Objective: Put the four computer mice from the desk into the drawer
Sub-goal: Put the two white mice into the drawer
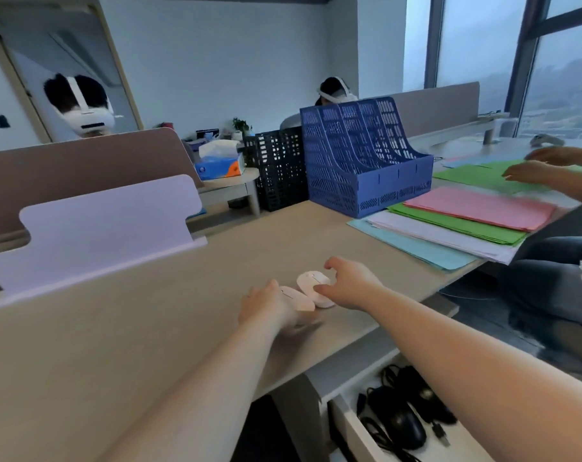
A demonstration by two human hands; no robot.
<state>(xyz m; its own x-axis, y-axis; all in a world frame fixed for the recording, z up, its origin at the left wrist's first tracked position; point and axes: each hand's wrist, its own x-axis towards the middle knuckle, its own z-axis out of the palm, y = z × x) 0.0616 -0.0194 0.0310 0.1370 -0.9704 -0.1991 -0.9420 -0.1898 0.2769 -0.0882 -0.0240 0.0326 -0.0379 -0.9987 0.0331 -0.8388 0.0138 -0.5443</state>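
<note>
A: Below your right forearm the open white drawer (356, 428) already holds two black corded mice (406, 421).

B: So the last pair?

A: Yes. Your right hand (351, 288) cups, fingers spread, the rounded white mouse (311, 285); your left hand (266, 306) wraps the other white mouse (296, 300) beside it. Lift both, then lower them toward you.

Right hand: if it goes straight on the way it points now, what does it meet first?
Probably the white mouse: the right hand already curls around it, fingers beyond its far side. Contact is unclear.

Shared office, desks in rows.
Marked by low desk partitions (82, 161), a blue magazine file rack (363, 161), coloured paper folders (476, 208), a tissue box (220, 165), tall windows (476, 41), another worker seated beyond the rack.
</note>
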